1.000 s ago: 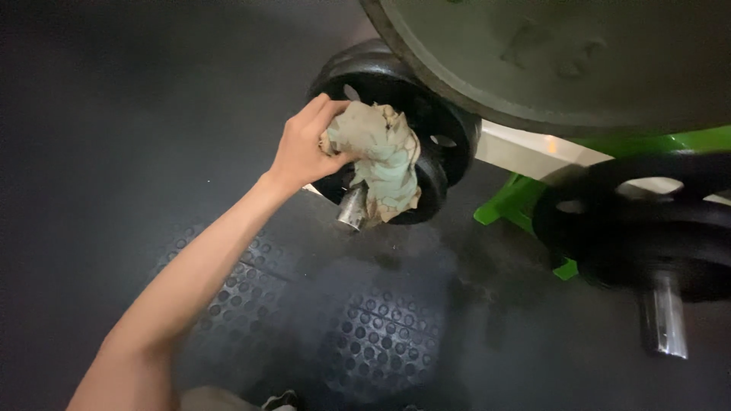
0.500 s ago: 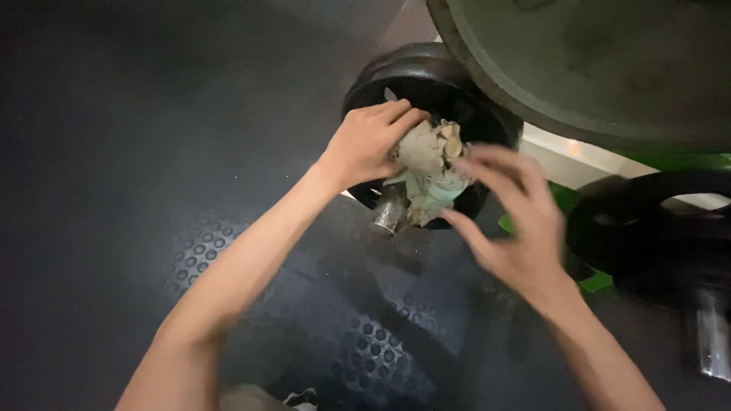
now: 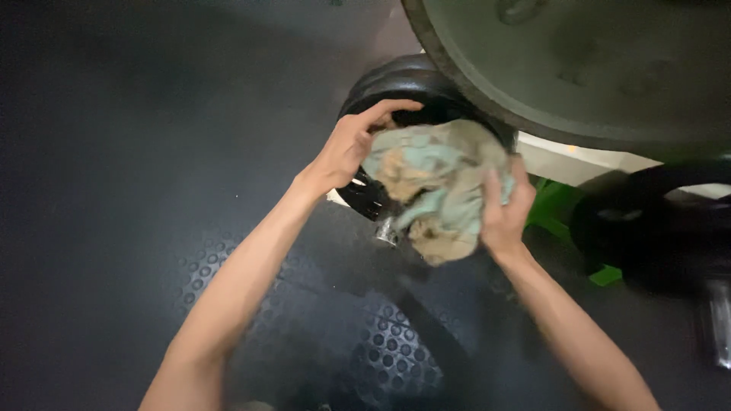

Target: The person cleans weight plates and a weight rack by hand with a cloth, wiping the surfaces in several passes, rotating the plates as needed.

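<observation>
a: where is the rag [image 3: 438,186] now?

b: it's spread between both hands, in front of the small black weight plates [image 3: 403,84] on their peg. half a second ago it was a tight wad pinched by the left hand alone; now it has opened out into a wide, crumpled sheet, pale green with brown stains.

a: and the left hand [image 3: 352,144]?

b: it still holds the rag's left edge, fingers closed on the cloth, with the index finger arched over the top toward the plates. it sits about where it was before.

a: the right hand [image 3: 504,209]?

b: that's the main change. a second ago it wasn't in view at all, half a second ago it was reaching in with fingers spread and blurred, and now it has taken the rag's right side, fingers [image 3: 493,190] closed on the cloth and the thumb side toward the camera.

a: is the steel peg [image 3: 387,228] visible?

b: barely. earlier its end showed clearly under the wad; now the opened rag covers most of it and only a sliver shows at the lower left.

a: what else is around?

b: a large grey plate [image 3: 579,68] fills the upper right, a green frame [image 3: 560,205] sits behind the right hand, another dark plate [image 3: 655,228] is far right, and the studded rubber floor [image 3: 381,342] lies below.
</observation>
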